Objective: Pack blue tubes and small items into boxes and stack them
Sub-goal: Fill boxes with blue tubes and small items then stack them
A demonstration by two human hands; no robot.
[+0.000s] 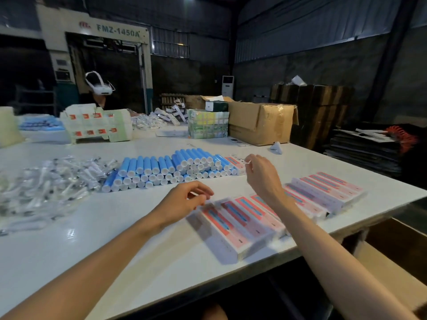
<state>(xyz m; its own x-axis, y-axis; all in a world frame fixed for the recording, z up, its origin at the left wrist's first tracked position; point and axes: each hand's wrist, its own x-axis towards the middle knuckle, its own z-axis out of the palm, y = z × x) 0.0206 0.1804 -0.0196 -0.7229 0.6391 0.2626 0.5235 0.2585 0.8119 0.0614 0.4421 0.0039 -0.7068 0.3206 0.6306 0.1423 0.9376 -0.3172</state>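
A stack of blue tubes [171,168] with white caps lies across the middle of the white table [69,239]. To its left sits a heap of small clear-wrapped items [46,181]. Pink and white boxes [233,225] lie side by side near the front edge, with a second row of boxes [323,192] to the right. My left hand [184,199] hovers just above the near row's far end, fingers curled, holding nothing visible. My right hand [258,174] is raised near the right end of the tubes, fingers loosely bent and empty. One pink box [238,165] lies beside the tube stack.
A brown cardboard carton [261,122] and a bundle of flat packs [208,123] stand at the table's far side. Printed flat cartons [97,123] sit far left, with a person wearing a white headset [99,86] behind. An open carton [397,248] is below the right edge.
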